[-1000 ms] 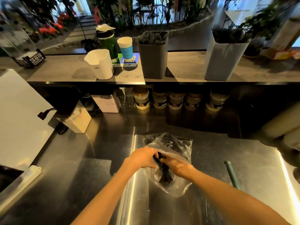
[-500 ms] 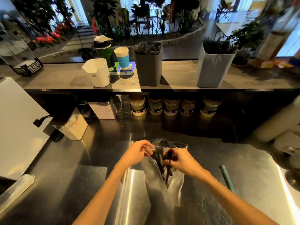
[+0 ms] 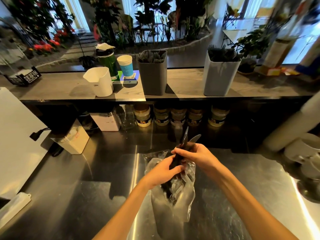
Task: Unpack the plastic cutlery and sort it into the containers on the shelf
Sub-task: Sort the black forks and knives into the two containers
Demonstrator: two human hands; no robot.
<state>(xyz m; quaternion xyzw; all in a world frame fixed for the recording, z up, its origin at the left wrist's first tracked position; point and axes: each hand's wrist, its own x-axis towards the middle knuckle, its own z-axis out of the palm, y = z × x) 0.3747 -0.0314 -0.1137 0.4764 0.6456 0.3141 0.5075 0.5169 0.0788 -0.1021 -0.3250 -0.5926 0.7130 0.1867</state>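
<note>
Steel counter (image 3: 90, 196), both hands (image 3: 181, 163) clasped around black cutlery (image 3: 186, 139) above clear bag (image 3: 173, 201).

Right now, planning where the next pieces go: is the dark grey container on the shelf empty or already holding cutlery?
Already holding cutlery: dark handles crowd the dark grey container up to its rim.
</note>
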